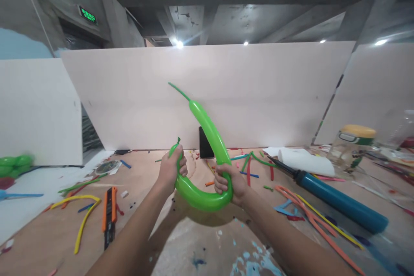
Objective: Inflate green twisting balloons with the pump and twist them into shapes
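A long green modelling balloon [202, 200] is held up over the table, bent into a U between my hands. My left hand [172, 166] is wrapped round its knotted end, and the small knot sticks out above the fist. Further along, my right hand [231, 181] grips the balloon at the other side of the bend. From there the inflated part rises up and to the left, ending in a thin uninflated tail. Behind the balloon a dark phone [205, 145] leans upright near the white board.
A blue hand pump [339, 200] lies at the right, beside a white paper roll [305, 163] and a jar with a yellow lid [352, 146]. An orange utility knife [110, 215] lies at the left. Uninflated balloons and scraps are scattered on the table [142, 233]. A white board [129, 103] stands behind.
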A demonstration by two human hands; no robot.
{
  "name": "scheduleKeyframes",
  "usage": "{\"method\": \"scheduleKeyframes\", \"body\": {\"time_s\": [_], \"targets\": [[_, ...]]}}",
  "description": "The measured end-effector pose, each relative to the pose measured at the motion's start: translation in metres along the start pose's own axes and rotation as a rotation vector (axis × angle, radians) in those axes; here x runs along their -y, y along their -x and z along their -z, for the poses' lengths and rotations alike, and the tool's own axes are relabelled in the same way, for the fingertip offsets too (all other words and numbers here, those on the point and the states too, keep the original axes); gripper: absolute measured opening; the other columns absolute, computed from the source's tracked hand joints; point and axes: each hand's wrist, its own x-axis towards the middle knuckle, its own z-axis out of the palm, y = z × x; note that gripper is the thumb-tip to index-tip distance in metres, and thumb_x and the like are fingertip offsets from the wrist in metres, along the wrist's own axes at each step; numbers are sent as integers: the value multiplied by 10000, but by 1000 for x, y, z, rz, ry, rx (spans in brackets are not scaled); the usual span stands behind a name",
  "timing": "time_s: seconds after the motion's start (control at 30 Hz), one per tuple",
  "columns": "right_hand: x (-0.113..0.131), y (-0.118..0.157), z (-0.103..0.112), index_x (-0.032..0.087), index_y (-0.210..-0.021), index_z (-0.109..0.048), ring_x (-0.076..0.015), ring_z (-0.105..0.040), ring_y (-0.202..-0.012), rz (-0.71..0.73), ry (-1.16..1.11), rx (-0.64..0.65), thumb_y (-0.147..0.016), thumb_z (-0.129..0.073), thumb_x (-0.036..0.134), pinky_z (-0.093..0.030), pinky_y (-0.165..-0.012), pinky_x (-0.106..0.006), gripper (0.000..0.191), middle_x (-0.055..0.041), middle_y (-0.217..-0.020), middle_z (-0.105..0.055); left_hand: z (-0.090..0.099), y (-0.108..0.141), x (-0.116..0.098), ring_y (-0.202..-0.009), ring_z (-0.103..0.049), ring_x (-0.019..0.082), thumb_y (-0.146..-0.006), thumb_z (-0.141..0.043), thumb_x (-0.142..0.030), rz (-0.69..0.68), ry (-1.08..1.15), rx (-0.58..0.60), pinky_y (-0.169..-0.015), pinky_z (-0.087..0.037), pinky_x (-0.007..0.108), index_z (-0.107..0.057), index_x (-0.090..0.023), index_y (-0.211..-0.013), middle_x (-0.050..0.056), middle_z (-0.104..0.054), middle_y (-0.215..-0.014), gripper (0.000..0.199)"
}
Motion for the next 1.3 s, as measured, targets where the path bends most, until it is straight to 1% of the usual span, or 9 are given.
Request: {"method": "scheduleKeyframes", "body": {"time_s": [0.33, 0.43, 0.6, 0.8, 0.93, 1.03, 1.13, 1.23, 1.3], "targets": [[-8, -4, -2, 221, -428, -270, -35, -125, -251, 18, -54, -64, -733, -587, 344, -143, -279, -190, 457, 112, -275, -189, -5, 3, 2, -335, -333, 43, -712, -654, -530, 10, -46, 17, -325, -274, 164, -425, -190, -711, -93, -355, -491, 409], [-10, -6, -3, 206, -438, -329, -37, -231, -262, 78, -70, -130, -688, -642, 312, -243, -300, -185, 415, 102, -298, -276, -1, 2, -1, -370, -414, 64, -714, -659, -512, -29, -16, -1, -353, -345, 184, -452, -187, -739, -68, -438, -536, 386], [0, -11, 6, 190, -608, -508, -103, -520, -437, 205, -122, -296, -630, -720, 293, -474, -504, -237, 237, 57, -457, -528, 9, -6, -7, -449, -508, 97, -697, -692, -435, -101, 129, -177, -453, -457, 229, -500, -175, -782, -46, -510, -587, 334], [10, -14, 14, 185, -752, -582, -160, -611, -606, 254, -109, -383, -638, -752, 301, -524, -608, -288, 235, 3, -636, -651, 13, -14, -7, -464, -526, 107, -759, -577, -318, -107, 376, -390, -505, -479, 241, -504, -166, -719, -33, -514, -559, 174], [22, -14, 20, 212, -767, -567, -145, -617, -660, 301, -92, -400, -665, -735, 283, -529, -661, -274, 209, 26, -663, -655, 16, -17, -10, -525, -566, 114, -775, -522, -290, -105, 394, -417, -546, -493, 237, -512, -168, -737, -20, -544, -599, 128], [33, -9, 22, 221, -796, -567, -139, -622, -668, 339, -64, -404, -662, -740, 261, -525, -639, -254, 223, 30, -693, -662, 10, -12, -11, -563, -593, 140, -716, -592, -228, -50, 364, -345, -568, -505, 263, -552, -151, -806, 7, -588, -656, 125], [45, -2, 18, 210, -830, -576, -167, -635, -676, 340, -44, -375, -673, -736, 294, -539, -637, -293, 240, -7, -711, -668, -3, 1, -8, -536, -574, 152, -670, -655, -210, 13, 221, -92, -547, -498, 291, -571, -143, -862, 2, -573, -628, 220], [57, 5, 12, 229, -869, -570, -138, -578, -524, 396, -29, -371, -680, -736, 343, -530, -548, -289, 276, 29, -618, -612, -17, 13, -7, -527, -543, 128, -700, -681, -359, -16, 87, 167, -568, -496, 286, -558, -161, -822, -18, -541, -607, 263], [63, 8, 9, 249, -867, -555, -124, -538, -472, 469, -53, -398, -676, -735, 376, -520, -518, -283, 292, 56, -571, -565, -22, 16, -10, -541, -536, 117, -716, -671, -438, -77, 150, 162, -612, -505, 291, -530, -170, -758, -26, -526, -605, 306]]}}
